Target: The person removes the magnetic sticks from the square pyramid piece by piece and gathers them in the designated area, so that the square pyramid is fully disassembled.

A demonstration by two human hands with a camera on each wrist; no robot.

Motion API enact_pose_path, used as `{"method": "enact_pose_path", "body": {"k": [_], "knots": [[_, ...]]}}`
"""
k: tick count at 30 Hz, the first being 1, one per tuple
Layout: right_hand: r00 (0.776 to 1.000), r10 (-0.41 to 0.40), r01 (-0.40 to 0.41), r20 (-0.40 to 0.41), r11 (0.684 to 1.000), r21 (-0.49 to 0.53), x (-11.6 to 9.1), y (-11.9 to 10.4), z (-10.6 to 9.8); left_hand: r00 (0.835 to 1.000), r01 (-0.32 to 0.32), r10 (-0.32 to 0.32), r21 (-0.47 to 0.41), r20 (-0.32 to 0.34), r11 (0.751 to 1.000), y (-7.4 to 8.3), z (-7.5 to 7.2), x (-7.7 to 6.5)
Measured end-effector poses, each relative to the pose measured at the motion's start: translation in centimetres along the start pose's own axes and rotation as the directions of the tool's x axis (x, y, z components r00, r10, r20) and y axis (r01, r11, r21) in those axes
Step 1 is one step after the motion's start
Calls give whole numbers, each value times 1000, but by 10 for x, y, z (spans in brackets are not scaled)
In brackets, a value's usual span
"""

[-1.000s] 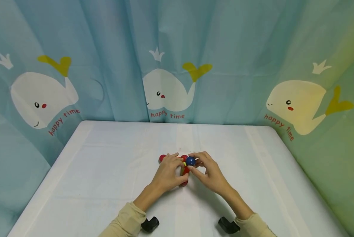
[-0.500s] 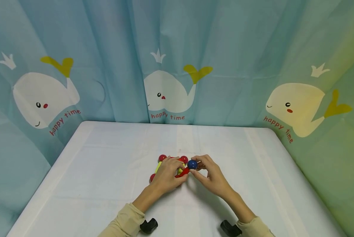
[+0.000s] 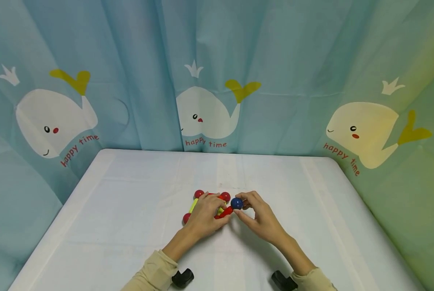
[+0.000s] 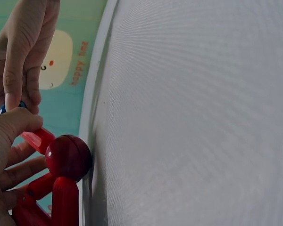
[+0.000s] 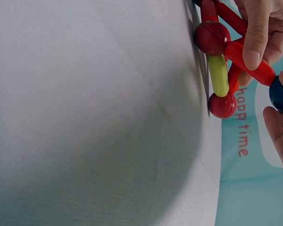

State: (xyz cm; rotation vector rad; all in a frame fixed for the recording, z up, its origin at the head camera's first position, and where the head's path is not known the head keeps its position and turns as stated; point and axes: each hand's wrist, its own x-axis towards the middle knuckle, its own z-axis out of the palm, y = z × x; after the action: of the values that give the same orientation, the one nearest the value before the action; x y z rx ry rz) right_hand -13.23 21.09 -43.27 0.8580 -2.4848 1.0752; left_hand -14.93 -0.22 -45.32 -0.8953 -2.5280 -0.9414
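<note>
A frame of red and yellow-green rods joined by red balls (image 5: 212, 38) rests on the table under my left hand (image 3: 203, 215). That hand pinches one red rod (image 5: 265, 74), which slants upward from a ball. At the rod's raised end sits a blue ball (image 3: 237, 203), touching it in the right wrist view. My right hand (image 3: 261, 218) pinches the blue ball between thumb and fingers. A yellow-green rod (image 5: 219, 77) links two red balls close to the tabletop. Much of the frame is hidden behind my left hand.
The white table (image 3: 293, 194) has raised edges against a blue-green curtain (image 3: 289, 72) printed with whales. Two black curved pieces, a left one (image 3: 183, 278) and a right one (image 3: 284, 280), show beside the sleeves near the front.
The rod frame has turned under my left hand, so red balls and a yellow-green rod now show on its left. My right hand and the blue ball have shifted slightly right and nearer.
</note>
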Motion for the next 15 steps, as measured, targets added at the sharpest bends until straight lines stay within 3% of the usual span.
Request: {"method": "enact_pose_path", "body": {"k": [15], "knots": [[996, 25, -31, -87, 997, -75, -12, 23, -18, 996, 40, -47, -92, -72, 995, -9, -4, -4]]}}
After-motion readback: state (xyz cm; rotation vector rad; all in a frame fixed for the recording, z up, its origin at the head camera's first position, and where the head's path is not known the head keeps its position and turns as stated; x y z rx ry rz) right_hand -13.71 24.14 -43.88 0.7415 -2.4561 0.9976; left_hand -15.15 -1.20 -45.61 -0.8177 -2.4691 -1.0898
